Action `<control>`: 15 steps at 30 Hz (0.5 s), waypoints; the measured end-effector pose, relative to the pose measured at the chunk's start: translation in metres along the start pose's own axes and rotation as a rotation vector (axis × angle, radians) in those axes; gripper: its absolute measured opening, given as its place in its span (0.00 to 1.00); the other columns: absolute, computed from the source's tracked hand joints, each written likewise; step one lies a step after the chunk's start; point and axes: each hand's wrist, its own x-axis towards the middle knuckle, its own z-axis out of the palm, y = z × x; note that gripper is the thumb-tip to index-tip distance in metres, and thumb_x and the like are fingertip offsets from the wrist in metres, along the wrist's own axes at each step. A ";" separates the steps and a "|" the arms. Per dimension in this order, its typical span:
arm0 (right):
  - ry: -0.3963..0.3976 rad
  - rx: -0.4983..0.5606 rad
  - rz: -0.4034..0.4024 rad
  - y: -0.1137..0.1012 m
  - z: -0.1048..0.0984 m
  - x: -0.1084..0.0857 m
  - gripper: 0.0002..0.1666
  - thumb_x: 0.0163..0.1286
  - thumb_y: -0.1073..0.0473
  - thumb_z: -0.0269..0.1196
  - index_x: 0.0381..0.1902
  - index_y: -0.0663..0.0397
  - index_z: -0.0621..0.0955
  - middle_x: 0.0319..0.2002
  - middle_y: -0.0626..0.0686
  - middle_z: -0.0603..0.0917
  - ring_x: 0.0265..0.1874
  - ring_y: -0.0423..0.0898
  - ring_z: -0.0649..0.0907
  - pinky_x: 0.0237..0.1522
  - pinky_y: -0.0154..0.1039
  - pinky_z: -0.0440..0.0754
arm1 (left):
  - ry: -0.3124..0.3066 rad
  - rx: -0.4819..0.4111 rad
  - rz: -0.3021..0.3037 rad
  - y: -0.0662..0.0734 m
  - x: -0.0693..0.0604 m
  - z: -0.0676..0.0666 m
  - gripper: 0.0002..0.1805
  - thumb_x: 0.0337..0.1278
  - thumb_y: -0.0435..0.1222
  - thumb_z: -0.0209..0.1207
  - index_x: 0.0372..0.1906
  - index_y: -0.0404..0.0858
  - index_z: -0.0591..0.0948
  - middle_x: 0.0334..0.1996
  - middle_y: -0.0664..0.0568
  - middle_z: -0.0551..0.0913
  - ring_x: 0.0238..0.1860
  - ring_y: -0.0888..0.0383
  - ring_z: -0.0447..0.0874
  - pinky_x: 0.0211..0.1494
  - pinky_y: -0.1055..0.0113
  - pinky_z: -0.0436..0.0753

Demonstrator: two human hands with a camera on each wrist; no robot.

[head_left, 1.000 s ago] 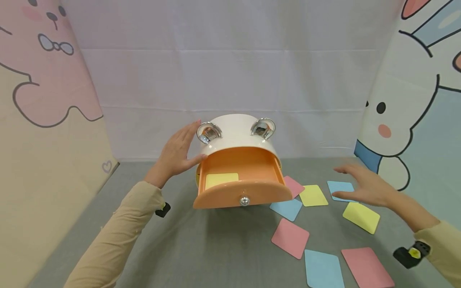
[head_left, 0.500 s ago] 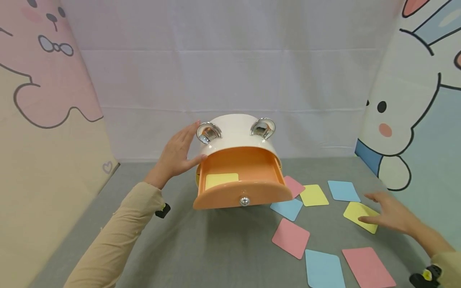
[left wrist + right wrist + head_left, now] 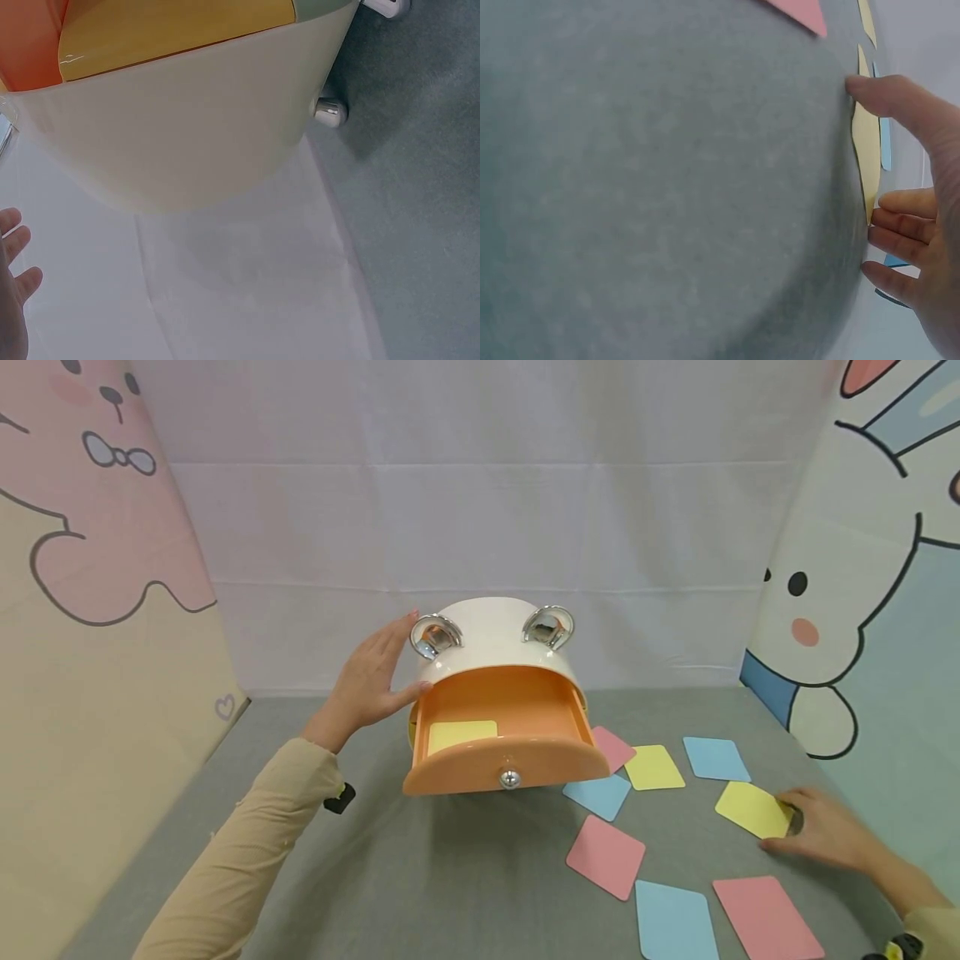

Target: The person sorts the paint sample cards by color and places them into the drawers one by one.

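Note:
A white, round-topped drawer box (image 3: 491,631) stands in the middle of the head view, with two chrome fittings on top. Its orange drawer (image 3: 502,766) is pulled out, and a yellow card (image 3: 461,733) lies inside at the left. My left hand (image 3: 363,681) rests against the box's left side, thumb near the drawer opening; only its fingertips show in the left wrist view. At the right, my right hand (image 3: 825,831) spans the near end of a slightly bowed yellow card (image 3: 750,807), thumb and fingertips at its edges. This card lies on the table.
Several other cards lie right of the box: a blue card (image 3: 716,758), a yellow card (image 3: 654,767), a pink card (image 3: 606,857), a blue card (image 3: 675,920) and a pink card (image 3: 767,917) among them. Patterned cloth walls (image 3: 892,635) enclose the grey table (image 3: 375,877).
My right hand has come down and toward the right from above the blue card to the end of the bowed yellow card. My left hand, the box and the cards have stayed put.

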 end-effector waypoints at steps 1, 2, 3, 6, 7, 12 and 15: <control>-0.004 0.001 0.007 -0.001 0.000 -0.001 0.45 0.39 0.42 0.72 0.41 0.79 0.76 0.39 0.70 0.76 0.40 0.66 0.75 0.39 0.59 0.73 | 0.000 -0.001 0.000 0.000 0.000 0.000 0.50 0.53 0.69 0.35 0.70 0.36 0.52 0.67 0.44 0.59 0.63 0.44 0.60 0.64 0.48 0.61; -0.005 0.006 0.013 -0.001 0.000 -0.001 0.45 0.39 0.42 0.72 0.41 0.79 0.75 0.39 0.70 0.75 0.39 0.66 0.75 0.39 0.59 0.73 | 0.002 -0.004 0.001 0.000 0.000 0.000 0.50 0.53 0.69 0.35 0.70 0.35 0.52 0.67 0.44 0.59 0.63 0.44 0.60 0.64 0.48 0.61; -0.003 0.011 0.018 -0.002 0.000 -0.001 0.45 0.39 0.42 0.72 0.41 0.79 0.75 0.39 0.70 0.75 0.39 0.65 0.75 0.39 0.59 0.73 | 0.002 -0.006 0.001 0.000 0.000 0.000 0.49 0.53 0.68 0.35 0.70 0.36 0.52 0.67 0.44 0.59 0.63 0.44 0.60 0.64 0.48 0.61; 0.008 0.017 0.024 -0.003 0.001 -0.002 0.44 0.39 0.43 0.73 0.41 0.79 0.76 0.39 0.69 0.75 0.39 0.65 0.75 0.39 0.59 0.74 | 0.009 -0.012 0.004 0.000 -0.001 0.000 0.49 0.53 0.68 0.36 0.69 0.35 0.52 0.66 0.44 0.59 0.63 0.44 0.60 0.64 0.48 0.61; 0.010 0.018 0.025 -0.003 0.001 -0.002 0.44 0.39 0.43 0.72 0.41 0.79 0.76 0.38 0.69 0.76 0.39 0.64 0.75 0.39 0.58 0.74 | 0.012 -0.013 0.006 0.000 -0.001 0.000 0.49 0.53 0.68 0.36 0.69 0.35 0.53 0.66 0.44 0.60 0.63 0.44 0.60 0.64 0.48 0.61; 0.025 0.009 0.019 -0.003 0.003 -0.003 0.43 0.39 0.43 0.73 0.39 0.78 0.77 0.37 0.67 0.76 0.37 0.63 0.76 0.38 0.57 0.74 | 0.013 -0.010 0.005 -0.001 -0.001 0.000 0.49 0.53 0.68 0.36 0.69 0.35 0.53 0.67 0.44 0.59 0.64 0.44 0.60 0.64 0.49 0.61; 0.015 0.005 0.022 -0.003 0.002 -0.004 0.43 0.39 0.43 0.72 0.39 0.78 0.77 0.37 0.66 0.76 0.37 0.62 0.76 0.37 0.56 0.75 | 0.015 -0.015 0.009 0.000 0.000 0.000 0.49 0.53 0.68 0.36 0.69 0.35 0.53 0.66 0.44 0.60 0.64 0.44 0.60 0.64 0.49 0.61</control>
